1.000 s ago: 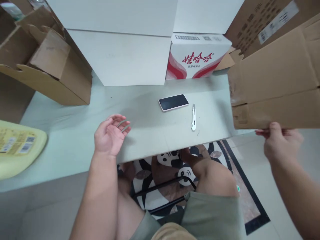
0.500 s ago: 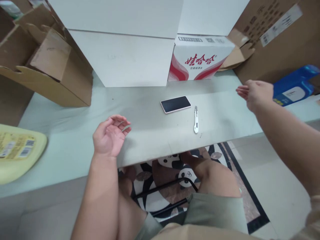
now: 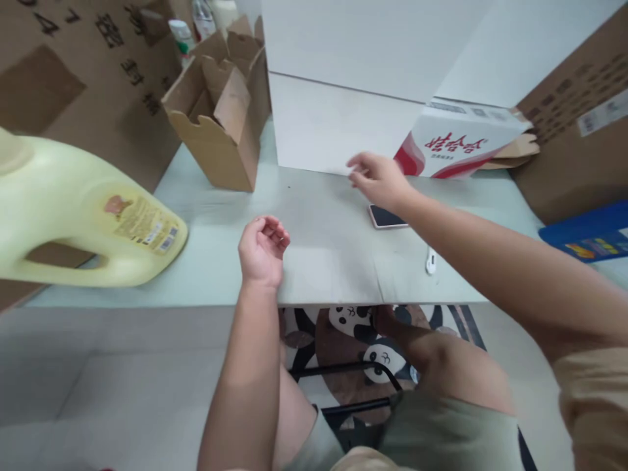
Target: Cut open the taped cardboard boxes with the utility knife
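My left hand hovers over the pale green tabletop, palm turned up and fingers loosely curled around nothing. Out over the middle of the table reaches my right hand, slightly blurred, its fingers bent and apart with nothing visible in them. Below it lies a smartphone with a dark screen and pink edge, partly covered by my right forearm. The white utility knife rests nearer the front edge; the same forearm hides its upper end.
A large pale yellow jug stands at the left, with an open cardboard box behind it. White panels and a red-and-white carton line the back. A blue bottle is at the right.
The view has turned left, showing more of the yellow jug. My right hand has swung from beside the blue bottle to the middle, above the phone. My left hand stays loosely curled.
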`<state>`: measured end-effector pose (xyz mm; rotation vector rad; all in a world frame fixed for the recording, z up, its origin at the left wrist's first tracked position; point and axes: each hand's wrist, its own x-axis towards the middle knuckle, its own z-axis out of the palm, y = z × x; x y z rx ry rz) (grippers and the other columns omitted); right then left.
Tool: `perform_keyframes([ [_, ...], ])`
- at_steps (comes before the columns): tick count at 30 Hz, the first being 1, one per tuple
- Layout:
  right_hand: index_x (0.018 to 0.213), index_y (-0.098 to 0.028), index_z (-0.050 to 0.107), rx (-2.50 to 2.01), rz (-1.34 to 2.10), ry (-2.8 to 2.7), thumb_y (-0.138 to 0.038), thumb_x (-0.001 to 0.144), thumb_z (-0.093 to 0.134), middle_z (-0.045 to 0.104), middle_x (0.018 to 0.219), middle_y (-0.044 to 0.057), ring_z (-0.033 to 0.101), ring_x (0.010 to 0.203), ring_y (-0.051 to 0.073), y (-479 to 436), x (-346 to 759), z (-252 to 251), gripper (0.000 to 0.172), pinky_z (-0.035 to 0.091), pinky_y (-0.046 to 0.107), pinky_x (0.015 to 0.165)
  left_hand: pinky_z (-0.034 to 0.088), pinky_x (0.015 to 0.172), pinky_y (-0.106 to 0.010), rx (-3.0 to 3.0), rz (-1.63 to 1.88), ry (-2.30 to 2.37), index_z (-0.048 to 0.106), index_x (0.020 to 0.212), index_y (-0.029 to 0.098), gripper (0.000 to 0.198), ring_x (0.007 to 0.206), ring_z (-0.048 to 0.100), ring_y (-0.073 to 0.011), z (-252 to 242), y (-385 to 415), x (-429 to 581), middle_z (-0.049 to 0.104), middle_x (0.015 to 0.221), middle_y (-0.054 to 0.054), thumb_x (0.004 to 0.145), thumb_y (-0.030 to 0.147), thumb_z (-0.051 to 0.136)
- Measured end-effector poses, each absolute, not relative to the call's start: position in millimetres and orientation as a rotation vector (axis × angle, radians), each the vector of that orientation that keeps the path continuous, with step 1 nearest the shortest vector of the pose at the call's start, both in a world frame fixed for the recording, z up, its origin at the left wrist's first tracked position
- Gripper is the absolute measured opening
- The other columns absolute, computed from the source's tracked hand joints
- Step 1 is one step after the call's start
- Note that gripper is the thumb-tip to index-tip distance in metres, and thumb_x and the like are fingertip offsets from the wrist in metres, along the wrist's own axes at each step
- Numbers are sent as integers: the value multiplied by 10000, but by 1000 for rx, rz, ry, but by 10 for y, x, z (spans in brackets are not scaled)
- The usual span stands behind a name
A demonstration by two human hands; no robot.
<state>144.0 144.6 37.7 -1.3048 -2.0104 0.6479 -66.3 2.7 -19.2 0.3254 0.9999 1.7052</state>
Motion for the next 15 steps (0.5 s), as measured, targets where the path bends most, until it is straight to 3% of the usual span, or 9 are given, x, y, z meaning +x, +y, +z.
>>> perform_keyframes([
  [3, 1110, -185, 707, -960, 555, -2370, -97, 843, 633, 717, 1232, 52, 721, 992, 172, 1403, 418, 492, 291, 564, 334, 975, 423, 601, -257, 307, 1749, 1014, 579, 700, 199, 196, 590, 521, -120, -157, 43, -705, 532, 667, -1, 698, 386, 635],
  [4, 1167, -177, 693, -902, 534, -2458, -117, 865, 607, 638, 1409, 51, 710, 1087, 175, 1384, 124, 540, 320, 556, 322, 1003, 414, 589, -257, 310, 1756, 1014, 583, 690, 196, 193, 584, 513, -120, -140, 45, -714, 528, 663, -3, 691, 383, 629],
  [6, 1269, -150, 651, -906, 482, -2590, -159, 920, 529, 339, 1696, 52, 680, 1204, 192, 1359, -350, 627, 370, 534, 332, 1049, 395, 567, -256, 324, 1766, 1011, 591, 667, 191, 188, 570, 501, -118, -107, 47, -734, 522, 655, -8, 681, 377, 618],
  [8, 1294, -122, 638, -947, 436, -2664, -146, 938, 501, 146, 1776, 80, 647, 1289, 245, 1362, -651, 677, 382, 518, 380, 1097, 386, 558, -253, 341, 1772, 1006, 598, 655, 190, 181, 561, 492, -115, -89, 44, -757, 524, 653, -10, 679, 369, 609],
  [9, 1283, -100, 642, -955, 410, -2694, -120, 939, 492, 170, 1773, 94, 623, 1331, 272, 1372, -737, 685, 376, 502, 399, 1125, 384, 559, -253, 349, 1776, 1010, 600, 654, 191, 181, 562, 492, -115, -87, 42, -768, 527, 653, -11, 686, 369, 604],
  [13, 1271, -27, 642, -920, 338, -2757, -38, 942, 435, 515, 1596, 115, 552, 1415, 268, 1417, -735, 628, 389, 439, 354, 1193, 383, 575, -258, 456, 1787, 1167, 592, 657, 197, 168, 586, 507, -127, -113, 36, -786, 521, 634, -7, 726, 351, 600],
  [15, 1290, -22, 644, -916, 354, -2726, -50, 958, 445, 555, 1563, 129, 572, 1391, 243, 1402, -565, 585, 389, 445, 330, 1183, 390, 602, -269, 512, 1819, 1298, 575, 672, 201, 161, 618, 518, -139, -143, 44, -781, 511, 640, -3, 749, 341, 594],
])
